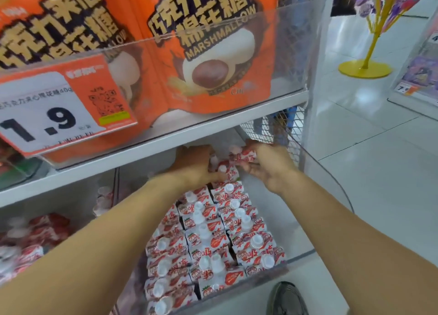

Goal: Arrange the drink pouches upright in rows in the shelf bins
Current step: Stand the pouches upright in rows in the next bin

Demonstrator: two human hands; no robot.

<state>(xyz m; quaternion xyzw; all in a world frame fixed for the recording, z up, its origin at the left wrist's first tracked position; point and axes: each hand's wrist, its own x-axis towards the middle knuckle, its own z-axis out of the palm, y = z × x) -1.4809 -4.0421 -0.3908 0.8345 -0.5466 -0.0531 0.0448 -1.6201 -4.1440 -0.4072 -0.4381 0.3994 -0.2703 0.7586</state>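
Red-and-white drink pouches with white caps (208,238) stand upright in three rows inside a clear shelf bin (331,179). Both my hands reach to the back of the bin, under the shelf above. My right hand (265,165) grips one pouch (244,157), lying on its side, at the far right. My left hand (196,165) holds the back pouches (225,172) of the middle row, with its fingers curled round them; its fingertips are hidden.
The white shelf edge (166,146) hangs just above my hands, carrying orange marshmallow bags (213,53) and a 1.9 price tag (59,115). Another bin (35,234) of similar pouches sits to the left. Wire mesh (279,129) closes the back. My shoe (286,298) is on the floor.
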